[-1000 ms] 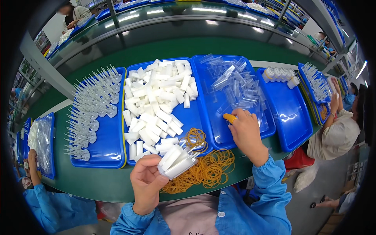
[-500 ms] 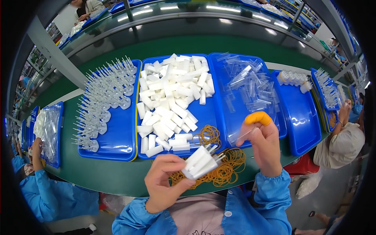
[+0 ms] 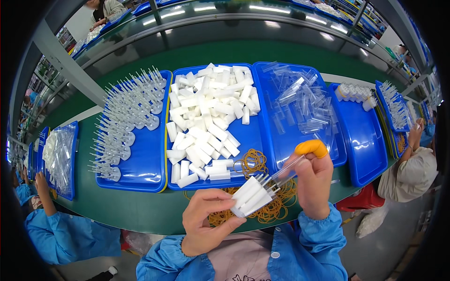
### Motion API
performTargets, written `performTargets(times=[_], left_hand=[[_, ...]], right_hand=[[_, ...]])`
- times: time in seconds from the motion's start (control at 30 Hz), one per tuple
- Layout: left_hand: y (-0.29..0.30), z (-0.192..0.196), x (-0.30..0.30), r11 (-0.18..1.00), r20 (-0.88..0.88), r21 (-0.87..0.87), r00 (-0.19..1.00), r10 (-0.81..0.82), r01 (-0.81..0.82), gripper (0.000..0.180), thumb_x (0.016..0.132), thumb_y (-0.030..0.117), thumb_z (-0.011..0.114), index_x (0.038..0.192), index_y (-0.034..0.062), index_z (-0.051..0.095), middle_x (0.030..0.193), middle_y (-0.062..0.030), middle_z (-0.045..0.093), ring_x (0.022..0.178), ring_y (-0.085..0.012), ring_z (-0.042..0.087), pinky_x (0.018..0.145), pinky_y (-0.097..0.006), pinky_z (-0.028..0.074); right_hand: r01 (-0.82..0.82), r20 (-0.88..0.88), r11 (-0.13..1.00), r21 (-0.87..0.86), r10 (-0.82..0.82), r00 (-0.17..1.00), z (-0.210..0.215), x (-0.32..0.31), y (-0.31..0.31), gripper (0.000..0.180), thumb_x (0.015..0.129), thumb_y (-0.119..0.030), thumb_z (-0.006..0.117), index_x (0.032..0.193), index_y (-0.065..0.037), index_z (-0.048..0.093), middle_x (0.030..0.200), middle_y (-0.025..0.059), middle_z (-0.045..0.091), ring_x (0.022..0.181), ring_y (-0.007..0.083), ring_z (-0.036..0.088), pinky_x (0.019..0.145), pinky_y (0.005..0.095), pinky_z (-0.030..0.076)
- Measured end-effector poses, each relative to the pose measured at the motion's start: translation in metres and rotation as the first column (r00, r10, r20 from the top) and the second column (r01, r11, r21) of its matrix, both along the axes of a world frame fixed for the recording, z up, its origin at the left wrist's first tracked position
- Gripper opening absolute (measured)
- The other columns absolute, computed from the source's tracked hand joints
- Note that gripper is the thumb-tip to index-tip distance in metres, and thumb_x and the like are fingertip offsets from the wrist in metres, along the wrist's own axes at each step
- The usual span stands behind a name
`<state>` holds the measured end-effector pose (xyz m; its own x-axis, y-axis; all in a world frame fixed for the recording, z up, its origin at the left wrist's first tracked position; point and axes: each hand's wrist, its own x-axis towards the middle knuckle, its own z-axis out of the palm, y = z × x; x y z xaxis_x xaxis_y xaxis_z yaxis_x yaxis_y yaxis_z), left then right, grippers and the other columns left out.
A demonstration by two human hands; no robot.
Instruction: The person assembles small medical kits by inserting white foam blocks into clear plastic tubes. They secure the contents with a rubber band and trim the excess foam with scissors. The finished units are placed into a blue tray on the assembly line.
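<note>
My left hand [image 3: 205, 221] is closed on a clear round-based piece with thin upright prongs [image 3: 253, 195]; white blocks are sleeved over several of the prongs, whose tips stick out toward the upper right. Pinched in my right hand [image 3: 315, 185], which wears an orange-yellow finger cot [image 3: 311, 148], is a thin clear plastic tube [image 3: 287, 169]. Its lower end is close to the prong tips; whether it touches one I cannot tell. Beneath both hands lie a blue tray of white blocks [image 3: 206, 112] and loose tan rubber bands [image 3: 274, 209].
On the left a blue tray [image 3: 143, 175] carries rows of clear pronged pieces. Right of the blocks, another blue tray [image 3: 272, 136] contains clear tubes. A further tray [image 3: 363, 150] has finished-looking white clusters [image 3: 354, 93] at its far end. Co-workers sit at both sides.
My right hand has brought the clear tube down beside the prongs. My left hand and the pronged piece have shifted slightly right and down.
</note>
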<state>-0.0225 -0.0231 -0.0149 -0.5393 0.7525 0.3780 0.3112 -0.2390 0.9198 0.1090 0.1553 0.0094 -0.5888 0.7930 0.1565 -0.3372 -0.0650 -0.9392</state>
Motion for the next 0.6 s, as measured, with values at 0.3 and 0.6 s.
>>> performTargets(times=[0.3,0.6], left_hand=[[0.0,-0.002,-0.001,0.999,-0.033,-0.014,0.998,-0.045,0.045,0.039,0.063,0.003,0.082,0.097,0.0,0.061,0.105,-0.0125,0.053,0.092,-0.0187,0.057,0.081,-0.03,0.048],[0.009,0.017,0.003,0.983,-0.128,-0.177,0.989,-0.069,0.046,0.053,0.069,0.006,0.078,0.117,-0.0015,0.058,0.102,-0.0115,0.054,0.087,-0.0185,0.055,0.076,-0.03,0.047]], right_hand=[[0.035,-0.001,0.998,0.049,-0.035,0.999,0.002,0.002,-0.004,0.021,0.084,0.001,0.059,0.104,0.001,0.052,0.085,0.0114,0.062,0.077,0.0157,0.064,0.072,0.0286,0.053],[-0.009,0.022,0.997,0.072,0.008,1.0,0.001,0.003,-0.012,0.022,0.082,0.001,0.061,0.102,0.002,0.052,0.082,0.0111,0.063,0.076,0.016,0.064,0.073,0.0281,0.053]])
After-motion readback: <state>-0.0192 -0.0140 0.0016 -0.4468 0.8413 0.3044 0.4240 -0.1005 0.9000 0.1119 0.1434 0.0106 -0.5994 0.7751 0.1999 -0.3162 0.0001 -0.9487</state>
